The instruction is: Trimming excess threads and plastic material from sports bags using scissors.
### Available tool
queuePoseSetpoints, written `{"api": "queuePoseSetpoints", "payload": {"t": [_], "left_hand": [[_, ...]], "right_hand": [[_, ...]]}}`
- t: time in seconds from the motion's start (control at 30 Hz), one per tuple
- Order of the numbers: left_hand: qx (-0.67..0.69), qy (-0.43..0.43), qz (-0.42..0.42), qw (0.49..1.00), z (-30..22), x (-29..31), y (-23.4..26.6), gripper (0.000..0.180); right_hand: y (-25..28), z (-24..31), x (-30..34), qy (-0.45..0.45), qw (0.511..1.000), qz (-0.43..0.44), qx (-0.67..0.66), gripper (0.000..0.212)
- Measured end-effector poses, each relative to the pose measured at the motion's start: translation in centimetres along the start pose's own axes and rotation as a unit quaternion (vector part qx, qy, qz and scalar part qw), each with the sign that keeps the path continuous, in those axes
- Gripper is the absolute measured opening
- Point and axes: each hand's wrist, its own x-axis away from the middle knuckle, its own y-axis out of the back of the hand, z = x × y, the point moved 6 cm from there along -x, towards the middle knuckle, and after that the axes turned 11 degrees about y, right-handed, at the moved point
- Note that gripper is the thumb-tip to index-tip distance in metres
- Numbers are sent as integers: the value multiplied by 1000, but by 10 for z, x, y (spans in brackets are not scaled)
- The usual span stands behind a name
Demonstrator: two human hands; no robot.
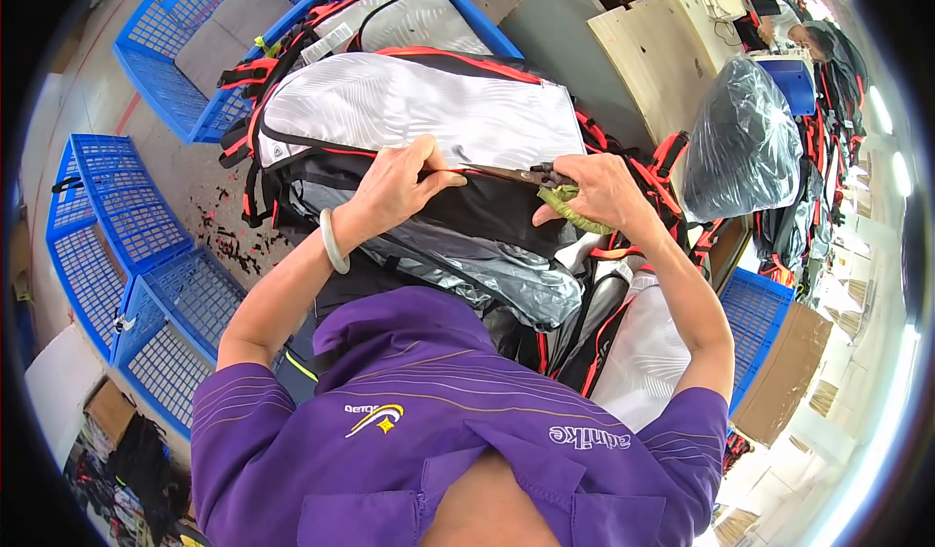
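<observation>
A backpack with white patterned panels [419, 109], black sides and red piping lies across the pile in front of me. My left hand [404, 182] pinches the backpack's dark edge just below the white panel, thumb and forefinger pressed together. A pale bangle circles that wrist. In my right hand [596, 191] is a pair of scissors [565, 206] with green-wrapped handles. The dark blades point left along the same edge, toward my left fingertips. Whether the blade tips touch the fabric I cannot tell.
More backpacks [643, 362] lie beneath and to the right. Blue plastic crates [122, 201] stand at left and back. A filled dark plastic bag [745, 143] sits at right, near a wooden cabinet [653, 60]. Black and red scraps [234, 240] litter the floor. Another person [779, 21] is far right.
</observation>
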Motion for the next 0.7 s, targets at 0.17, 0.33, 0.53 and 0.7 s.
{"api": "queuePoseSetpoints", "payload": {"t": [0.17, 0.33, 0.53, 0.7], "left_hand": [[5, 27, 5, 1000, 1, -2, -2, 32], [-59, -16, 19, 998, 7, -10, -24, 22], [-107, -80, 39, 990, 18, 4, -9, 18], [-211, -72, 102, 970, 59, 24, 33, 19]], "right_hand": [[1, -8, 0, -80, 988, -79, -102, 53], [-23, 17, -17, -28, 976, -178, -122, 38], [-71, -10, -2, -87, 972, -166, -143, 42], [-93, -12, 11, -113, 960, -185, -176, 42]]}}
